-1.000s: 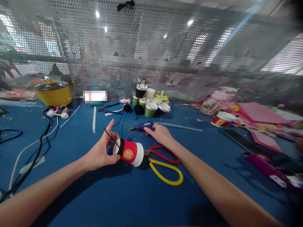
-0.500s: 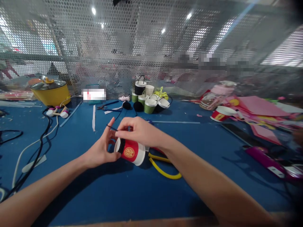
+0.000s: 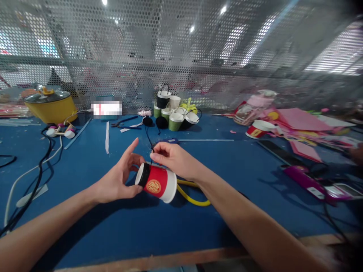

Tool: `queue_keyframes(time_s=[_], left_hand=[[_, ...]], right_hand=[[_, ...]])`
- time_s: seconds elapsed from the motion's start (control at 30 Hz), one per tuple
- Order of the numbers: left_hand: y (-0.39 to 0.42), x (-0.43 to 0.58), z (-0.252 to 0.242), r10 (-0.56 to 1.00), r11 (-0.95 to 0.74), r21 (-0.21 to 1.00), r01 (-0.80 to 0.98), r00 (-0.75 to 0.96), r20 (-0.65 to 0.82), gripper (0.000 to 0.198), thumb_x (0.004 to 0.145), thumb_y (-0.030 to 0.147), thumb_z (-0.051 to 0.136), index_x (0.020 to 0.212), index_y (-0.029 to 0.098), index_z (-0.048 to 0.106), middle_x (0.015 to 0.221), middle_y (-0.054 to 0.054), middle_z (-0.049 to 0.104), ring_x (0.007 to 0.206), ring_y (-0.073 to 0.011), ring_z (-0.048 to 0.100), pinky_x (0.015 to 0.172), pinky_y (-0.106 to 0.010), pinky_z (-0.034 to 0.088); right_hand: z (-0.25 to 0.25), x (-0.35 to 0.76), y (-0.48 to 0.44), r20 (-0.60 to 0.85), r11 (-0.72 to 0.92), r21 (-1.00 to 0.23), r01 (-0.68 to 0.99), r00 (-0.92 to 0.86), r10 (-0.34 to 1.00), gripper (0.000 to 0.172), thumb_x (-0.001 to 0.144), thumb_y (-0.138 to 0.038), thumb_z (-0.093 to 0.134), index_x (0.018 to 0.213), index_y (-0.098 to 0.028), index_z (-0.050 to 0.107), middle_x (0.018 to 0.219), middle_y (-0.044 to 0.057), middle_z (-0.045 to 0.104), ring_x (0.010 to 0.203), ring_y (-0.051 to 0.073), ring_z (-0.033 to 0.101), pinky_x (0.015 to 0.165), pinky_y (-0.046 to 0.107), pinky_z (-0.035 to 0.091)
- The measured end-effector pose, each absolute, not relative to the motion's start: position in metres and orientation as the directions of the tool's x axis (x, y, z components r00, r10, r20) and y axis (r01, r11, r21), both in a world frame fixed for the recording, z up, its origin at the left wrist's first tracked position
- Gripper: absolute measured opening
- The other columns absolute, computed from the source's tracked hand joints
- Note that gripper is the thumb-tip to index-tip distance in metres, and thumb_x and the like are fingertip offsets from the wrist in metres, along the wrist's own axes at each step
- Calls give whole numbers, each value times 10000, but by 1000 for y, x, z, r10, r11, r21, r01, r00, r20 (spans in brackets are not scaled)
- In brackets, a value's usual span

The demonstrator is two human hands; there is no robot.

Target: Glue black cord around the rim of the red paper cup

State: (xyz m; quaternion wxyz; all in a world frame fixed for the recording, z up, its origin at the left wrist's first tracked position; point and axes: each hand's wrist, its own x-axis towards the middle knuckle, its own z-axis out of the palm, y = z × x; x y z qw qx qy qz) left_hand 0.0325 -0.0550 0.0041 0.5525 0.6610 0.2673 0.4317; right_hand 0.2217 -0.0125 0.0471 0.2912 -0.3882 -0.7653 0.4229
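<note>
Left hand [image 3: 120, 179] gripped red cup [image 3: 155, 182] sideways; long axis ran right from grip, white end lower; right hand [image 3: 171, 155] pinched black cord [image 3: 149, 138].

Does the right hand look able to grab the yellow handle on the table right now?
Probably, though not at once: the right hand seems to be pinching the black cord and would have to let go first. The yellow handle is close by; the forearm hides part, but its near edge looks uncovered.
</note>
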Motion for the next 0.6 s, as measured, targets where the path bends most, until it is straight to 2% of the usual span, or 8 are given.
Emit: queue_keyframes(time_s=[0.2,0.3,0.47,0.6], left_hand=[[-58,33,6,806,-300,948,-111,502,314,993,660,73,624,1422,360,55,1084,-38,434,1034,-202,443,940,-405,321],[-58,33,6,796,-332,939,-89,509,329,988,666,61,619,1423,364,62,1102,-40,442,1046,-206,452,970,-425,316],[-56,27,5,789,-371,928,16,533,306,954,713,57,620,1424,382,74,1201,-55,447,1157,-229,419,1041,-465,268],[-51,21,5,801,-343,935,92,549,240,972,696,160,712,1426,369,105,1278,-75,422,1231,-273,372,1059,-493,239]], right_hand=[[48,221,-19,7,278,-873,400,-561,827,164,847,-327,495,779,-182,459,718,-19,508,633,107,466,562,245,373],[49,221,-20,-16,312,-840,444,-595,803,160,873,-313,452,773,-189,435,726,-21,479,647,111,459,570,247,369],[49,223,-22,21,420,-755,504,-622,783,163,898,-294,398,765,-200,399,697,-30,444,635,117,424,578,258,351],[48,222,-26,99,467,-688,556,-565,819,144,902,-278,390,777,-206,386,686,-33,457,604,116,416,575,260,332]])
